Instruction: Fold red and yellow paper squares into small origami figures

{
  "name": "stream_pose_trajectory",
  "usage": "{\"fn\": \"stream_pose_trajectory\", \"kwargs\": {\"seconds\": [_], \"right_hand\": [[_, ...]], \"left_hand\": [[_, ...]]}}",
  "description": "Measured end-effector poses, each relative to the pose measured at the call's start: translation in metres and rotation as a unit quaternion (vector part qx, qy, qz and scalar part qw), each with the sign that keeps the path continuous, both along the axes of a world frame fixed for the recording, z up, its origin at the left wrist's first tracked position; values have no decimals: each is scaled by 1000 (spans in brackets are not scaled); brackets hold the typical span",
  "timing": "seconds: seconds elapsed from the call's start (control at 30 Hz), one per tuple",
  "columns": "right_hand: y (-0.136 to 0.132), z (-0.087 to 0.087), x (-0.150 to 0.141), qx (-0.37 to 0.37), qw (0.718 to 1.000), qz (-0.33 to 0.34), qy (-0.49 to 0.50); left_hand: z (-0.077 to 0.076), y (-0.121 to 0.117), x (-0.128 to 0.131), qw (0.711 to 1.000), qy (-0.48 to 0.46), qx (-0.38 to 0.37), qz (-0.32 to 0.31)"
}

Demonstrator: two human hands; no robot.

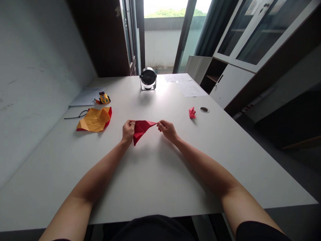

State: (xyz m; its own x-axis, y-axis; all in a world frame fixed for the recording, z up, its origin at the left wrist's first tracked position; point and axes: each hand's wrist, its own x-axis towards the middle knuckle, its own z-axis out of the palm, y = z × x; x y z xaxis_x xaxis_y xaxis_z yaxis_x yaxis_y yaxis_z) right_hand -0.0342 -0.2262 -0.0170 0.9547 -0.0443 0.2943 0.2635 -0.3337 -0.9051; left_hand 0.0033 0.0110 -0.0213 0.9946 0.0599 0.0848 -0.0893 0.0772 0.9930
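A folded piece of red origami paper (141,129) is held just over the white table between my two hands. My left hand (128,130) is closed on its left side, thumb toward the camera. At the far right, my right hand (167,130) pinches the paper's thin pointed tip. One corner of the paper points down beside my left hand. To the left lies a creased yellow and red sheet of paper (96,119). A small folded red paper piece (192,113) rests to the right of my right hand.
A round black device on a metal stand (148,78) stands at the table's back. Printed sheets (191,89) lie at the back right, more papers (84,96) at the left. Near them are a yellow-orange object (104,97) and a black cable tie (81,114). A cable hole (204,109) is at right.
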Motion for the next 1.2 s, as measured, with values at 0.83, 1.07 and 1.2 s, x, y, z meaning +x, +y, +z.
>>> {"fn": "stream_pose_trajectory", "kwargs": {"seconds": [0.83,1.07,1.2], "right_hand": [[20,4,-4,155,980,124,27],[19,6,-6,182,972,134,62],[19,9,-7,202,969,129,59]], "left_hand": [[0,-14,-8,964,41,-117,-234],[4,-14,-10,965,41,-136,-221],[3,-13,-8,970,47,-131,-200]]}}
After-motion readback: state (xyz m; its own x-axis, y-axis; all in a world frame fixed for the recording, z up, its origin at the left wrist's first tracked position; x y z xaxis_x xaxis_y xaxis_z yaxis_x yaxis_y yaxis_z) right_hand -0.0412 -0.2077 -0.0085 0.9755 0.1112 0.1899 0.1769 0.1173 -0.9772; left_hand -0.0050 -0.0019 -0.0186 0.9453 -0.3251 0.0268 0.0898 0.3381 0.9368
